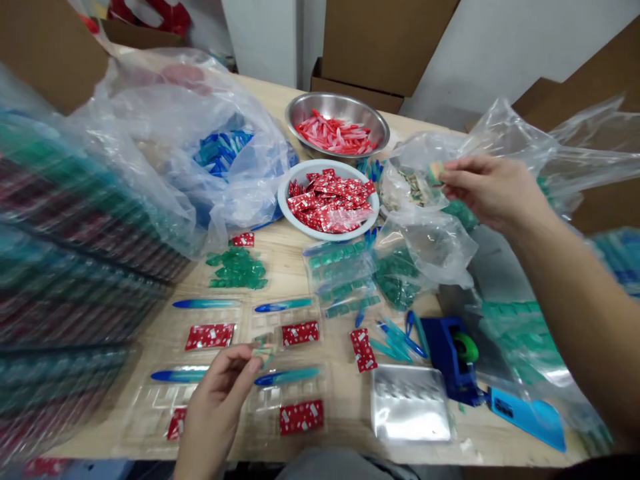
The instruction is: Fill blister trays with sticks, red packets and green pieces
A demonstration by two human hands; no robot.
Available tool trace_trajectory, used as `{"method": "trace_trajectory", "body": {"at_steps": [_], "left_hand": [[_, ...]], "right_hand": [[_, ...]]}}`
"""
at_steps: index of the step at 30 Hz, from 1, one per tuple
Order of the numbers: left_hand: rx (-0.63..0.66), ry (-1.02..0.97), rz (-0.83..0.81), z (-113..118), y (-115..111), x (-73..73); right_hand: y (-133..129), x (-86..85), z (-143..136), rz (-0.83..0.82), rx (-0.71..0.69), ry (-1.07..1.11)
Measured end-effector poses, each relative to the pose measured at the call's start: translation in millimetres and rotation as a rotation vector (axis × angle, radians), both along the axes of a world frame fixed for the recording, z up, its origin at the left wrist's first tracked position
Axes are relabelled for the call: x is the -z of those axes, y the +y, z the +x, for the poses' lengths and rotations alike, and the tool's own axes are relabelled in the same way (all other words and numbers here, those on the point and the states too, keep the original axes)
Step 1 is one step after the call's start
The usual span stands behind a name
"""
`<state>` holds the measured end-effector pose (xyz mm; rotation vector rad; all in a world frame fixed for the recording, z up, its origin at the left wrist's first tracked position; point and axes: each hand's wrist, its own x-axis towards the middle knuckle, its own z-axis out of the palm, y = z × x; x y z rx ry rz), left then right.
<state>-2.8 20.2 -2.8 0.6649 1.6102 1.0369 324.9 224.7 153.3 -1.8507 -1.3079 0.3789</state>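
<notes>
My left hand (217,400) pinches a small green and cream piece (263,352) above the clear plastic trays (320,373) at the front. Those trays hold blue-teal pen-like sticks (287,377) and red patterned packets (301,417). My right hand (480,187) is raised at the right, its fingertips closed on another small green and cream piece (435,173). Just beside it an open plastic bag (395,183) contains similar pieces. Below that bag, a second bag (397,273) holds green pieces.
A white bowl (283,213) of red packets and a metal bowl (295,107) of red sticks stand mid-table. Stacked filled trays (75,267) rise at the left. At the right are a blue tape dispenser (445,360), a blue phone (527,417) and a metallic tin (410,413).
</notes>
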Motion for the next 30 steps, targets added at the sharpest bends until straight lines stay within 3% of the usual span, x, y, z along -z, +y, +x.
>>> {"method": "trace_trajectory", "body": {"at_steps": [2, 5, 9, 14, 18, 21, 26, 30], "left_hand": [[0.066, -0.008, 0.056, 7.8, 1.0, -10.3], [0.163, 0.034, 0.19, 21.5, -0.2, -31.7], [0.253, 0.031, 0.415, 37.1, -8.0, -54.6], [0.26, 0.107, 0.602, 41.4, -18.3, -60.1], [0.246, 0.22, 0.63, 37.5, -20.1, -58.3], [0.303, 0.24, 0.602, 34.9, -20.8, -57.9], [0.386, 0.241, 0.548, 31.9, -19.6, -57.5], [0.471, 0.197, 0.555, 27.3, -17.7, -57.5]], "right_hand": [[-49.6, 3.1, -21.6, -0.122, -0.119, 0.222], [-117.2, 21.4, -57.2, -0.292, -0.364, 0.57], [-164.7, 53.0, -98.2, -0.356, -0.469, 0.766], [-182.1, 74.8, -128.1, -0.225, -0.57, 0.647], [-191.3, 75.4, -130.8, -0.147, -0.695, 0.472], [-195.4, 73.3, -125.6, -0.133, -0.73, 0.416], [-198.6, 70.8, -117.5, -0.136, -0.786, 0.446], [-199.7, 72.1, -114.3, -0.213, -0.746, 0.558]]}}
